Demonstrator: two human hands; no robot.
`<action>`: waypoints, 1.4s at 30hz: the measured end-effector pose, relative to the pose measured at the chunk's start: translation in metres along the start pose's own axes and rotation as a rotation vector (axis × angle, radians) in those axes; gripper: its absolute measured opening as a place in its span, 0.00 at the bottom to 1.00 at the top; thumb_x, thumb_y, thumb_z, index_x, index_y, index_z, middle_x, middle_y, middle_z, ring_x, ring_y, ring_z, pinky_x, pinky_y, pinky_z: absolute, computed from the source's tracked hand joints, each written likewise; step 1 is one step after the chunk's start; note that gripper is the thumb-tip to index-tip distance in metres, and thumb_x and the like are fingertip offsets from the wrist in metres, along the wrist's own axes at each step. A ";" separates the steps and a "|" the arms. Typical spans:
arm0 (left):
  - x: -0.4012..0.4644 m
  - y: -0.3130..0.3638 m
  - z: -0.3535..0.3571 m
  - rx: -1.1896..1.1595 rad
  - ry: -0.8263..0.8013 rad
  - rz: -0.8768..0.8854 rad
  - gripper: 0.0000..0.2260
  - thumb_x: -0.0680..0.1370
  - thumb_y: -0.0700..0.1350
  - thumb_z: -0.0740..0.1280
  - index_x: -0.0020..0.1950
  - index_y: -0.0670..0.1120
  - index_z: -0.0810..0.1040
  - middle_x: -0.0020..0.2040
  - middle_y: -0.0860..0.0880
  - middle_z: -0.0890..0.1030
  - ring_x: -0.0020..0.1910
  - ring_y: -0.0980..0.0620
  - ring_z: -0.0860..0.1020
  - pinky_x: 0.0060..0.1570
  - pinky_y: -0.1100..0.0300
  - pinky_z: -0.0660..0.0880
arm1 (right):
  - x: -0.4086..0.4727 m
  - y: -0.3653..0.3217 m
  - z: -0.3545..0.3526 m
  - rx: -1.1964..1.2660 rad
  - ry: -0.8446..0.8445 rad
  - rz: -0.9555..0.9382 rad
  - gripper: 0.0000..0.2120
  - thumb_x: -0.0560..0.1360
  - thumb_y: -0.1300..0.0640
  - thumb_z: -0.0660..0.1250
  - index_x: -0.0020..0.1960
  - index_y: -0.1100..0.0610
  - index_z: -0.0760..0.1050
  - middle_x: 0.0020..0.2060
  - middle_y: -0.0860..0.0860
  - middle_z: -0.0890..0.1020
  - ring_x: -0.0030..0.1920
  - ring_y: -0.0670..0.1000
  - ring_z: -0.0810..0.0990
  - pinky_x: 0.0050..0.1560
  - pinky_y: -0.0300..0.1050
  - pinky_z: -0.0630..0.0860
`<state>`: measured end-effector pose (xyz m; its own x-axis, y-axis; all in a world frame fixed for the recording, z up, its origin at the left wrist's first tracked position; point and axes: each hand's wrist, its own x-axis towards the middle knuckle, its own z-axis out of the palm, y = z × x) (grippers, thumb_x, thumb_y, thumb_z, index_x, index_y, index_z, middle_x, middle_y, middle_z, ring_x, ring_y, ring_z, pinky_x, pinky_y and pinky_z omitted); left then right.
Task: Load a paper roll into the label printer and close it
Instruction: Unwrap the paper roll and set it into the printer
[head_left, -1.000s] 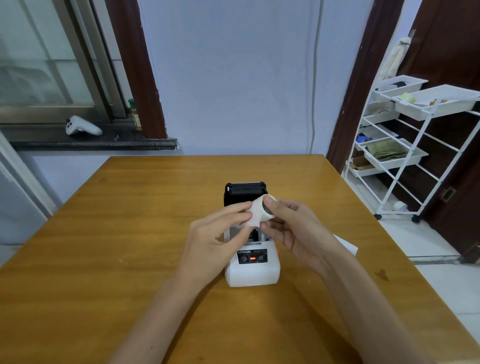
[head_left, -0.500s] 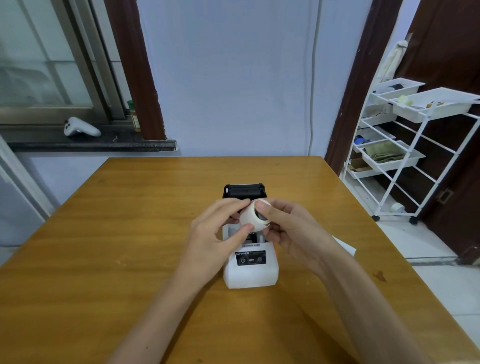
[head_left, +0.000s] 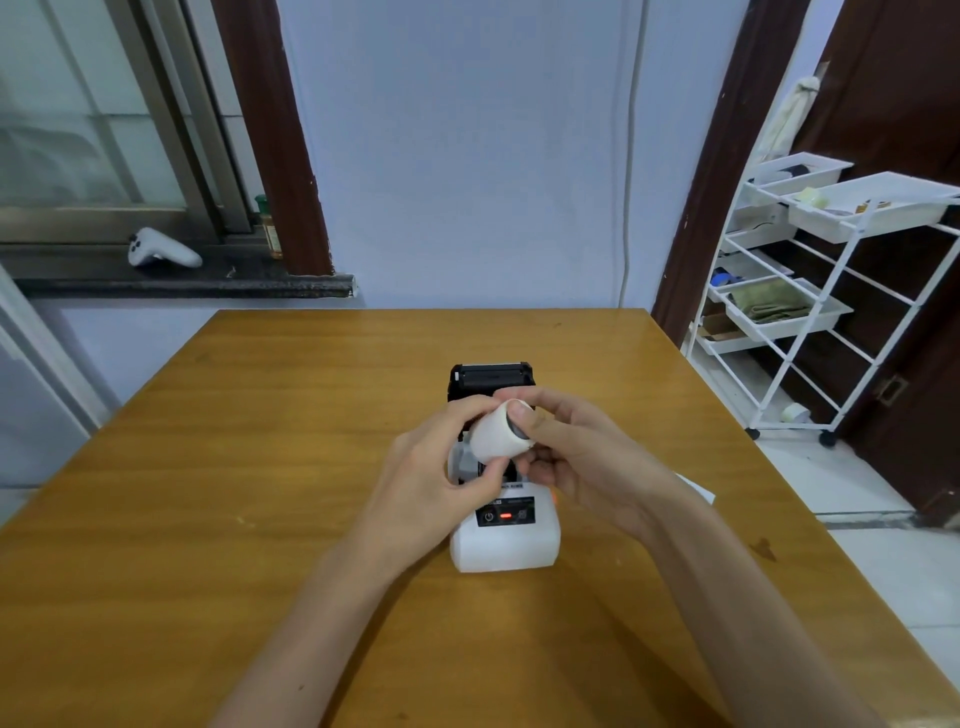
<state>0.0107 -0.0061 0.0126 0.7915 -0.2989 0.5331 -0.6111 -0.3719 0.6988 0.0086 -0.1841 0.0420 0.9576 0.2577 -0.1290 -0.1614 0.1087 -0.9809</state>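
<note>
A small white label printer (head_left: 506, 545) stands mid-table with its black lid (head_left: 491, 380) swung open toward the far side. A red light glows on its front panel. Just above the open bay, both hands hold a white paper roll (head_left: 496, 434), tilted with one end facing right. My left hand (head_left: 441, 467) grips the roll from the left, thumb below it. My right hand (head_left: 576, 457) holds its right end, thumb over the core hole. The bay itself is mostly hidden behind the hands.
The wooden table (head_left: 260, 467) ends near a blue wall. A white sheet (head_left: 698, 491) lies right of my right wrist. A white wire trolley (head_left: 810, 291) stands off the table to the right. A white controller (head_left: 161, 249) rests on the window sill.
The roll has been turned between both hands and tilted further, staying above the open printer. My right thumb now covers its core end.
</note>
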 end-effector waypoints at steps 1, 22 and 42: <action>0.000 0.000 0.000 0.011 0.004 0.004 0.20 0.71 0.49 0.68 0.62 0.58 0.75 0.54 0.59 0.82 0.54 0.58 0.80 0.52 0.63 0.76 | 0.000 -0.001 0.000 -0.006 -0.008 0.009 0.19 0.76 0.51 0.68 0.64 0.58 0.75 0.43 0.60 0.78 0.34 0.49 0.75 0.42 0.47 0.69; 0.000 -0.005 -0.004 -0.042 -0.083 -0.200 0.16 0.70 0.44 0.71 0.52 0.58 0.70 0.45 0.56 0.81 0.44 0.52 0.80 0.46 0.43 0.78 | 0.004 -0.032 -0.008 -0.803 -0.085 -0.118 0.15 0.74 0.59 0.72 0.60 0.54 0.80 0.50 0.51 0.85 0.43 0.41 0.81 0.46 0.33 0.77; 0.004 -0.014 -0.005 -0.151 -0.080 -0.119 0.21 0.74 0.34 0.71 0.57 0.59 0.78 0.61 0.62 0.78 0.57 0.53 0.81 0.58 0.59 0.78 | 0.015 -0.015 -0.016 -0.535 -0.025 -0.082 0.10 0.77 0.57 0.68 0.58 0.55 0.82 0.48 0.63 0.85 0.41 0.50 0.81 0.54 0.48 0.80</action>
<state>0.0224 0.0023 0.0073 0.8510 -0.3321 0.4068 -0.4998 -0.2743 0.8216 0.0292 -0.1975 0.0522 0.9548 0.2927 -0.0515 0.0645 -0.3730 -0.9256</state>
